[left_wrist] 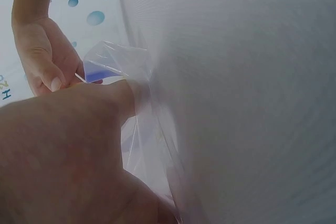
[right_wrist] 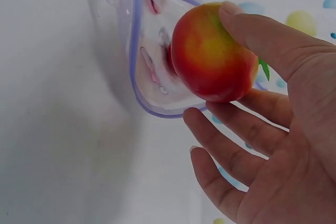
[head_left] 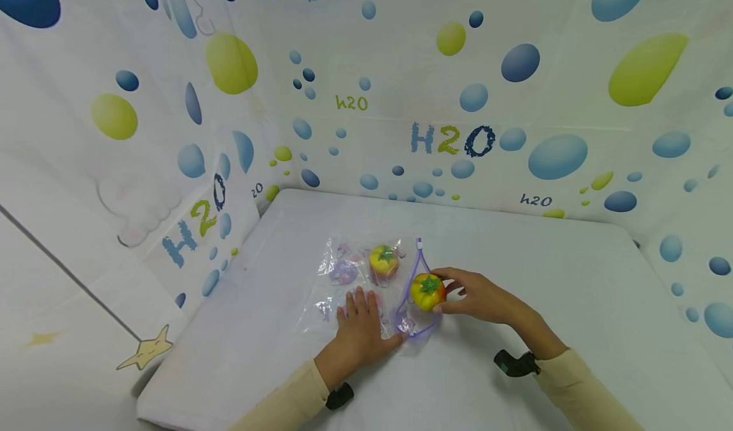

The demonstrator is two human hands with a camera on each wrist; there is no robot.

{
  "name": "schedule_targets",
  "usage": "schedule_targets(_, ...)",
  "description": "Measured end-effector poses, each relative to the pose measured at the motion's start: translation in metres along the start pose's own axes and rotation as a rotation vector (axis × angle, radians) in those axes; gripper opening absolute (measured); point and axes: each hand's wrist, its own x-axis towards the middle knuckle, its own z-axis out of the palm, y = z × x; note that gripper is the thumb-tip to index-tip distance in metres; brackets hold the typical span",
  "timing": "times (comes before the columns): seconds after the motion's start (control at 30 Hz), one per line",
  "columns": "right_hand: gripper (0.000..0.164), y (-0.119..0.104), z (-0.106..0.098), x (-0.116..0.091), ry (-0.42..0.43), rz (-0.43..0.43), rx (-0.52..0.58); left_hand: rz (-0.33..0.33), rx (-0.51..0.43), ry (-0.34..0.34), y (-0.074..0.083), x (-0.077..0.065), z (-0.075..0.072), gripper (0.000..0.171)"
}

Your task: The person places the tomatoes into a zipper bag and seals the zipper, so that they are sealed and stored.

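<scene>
A clear zip bag (head_left: 321,291) with pink and purple prints and a purple zip edge lies on the table. Its mouth gapes on the right side, as the right wrist view shows. Inside it sits one yellow-red tomato (head_left: 382,263) with a green top. My left hand (head_left: 362,335) rests flat on the bag, fingers spread, its thumb at the lower end of the mouth. Between thumb and fingers, my right hand (head_left: 481,297) holds a second tomato (right_wrist: 212,56) right at the opening. In the left wrist view, the left hand mostly hides this tomato.
The white table (head_left: 544,253) extends around the bag on all sides. Behind it and at the left hang white curtains (head_left: 401,55) with blue and green dots. Each wrist carries a small black camera (head_left: 515,363).
</scene>
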Motion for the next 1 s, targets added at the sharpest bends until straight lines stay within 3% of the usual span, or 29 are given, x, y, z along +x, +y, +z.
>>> schedule_targets(0.67, 0.072, -0.005, 0.022, 0.018, 0.007, -0.021, 0.011, 0.001, 0.015, -0.004, 0.000, -0.001, -0.003, 0.114)
schedule_targets(1.0, 0.070, -0.006, 0.035, 0.027, 0.045, 0.017, -0.040, 0.012, 0.033, -0.003, -0.001, -0.003, -0.003, 0.113)
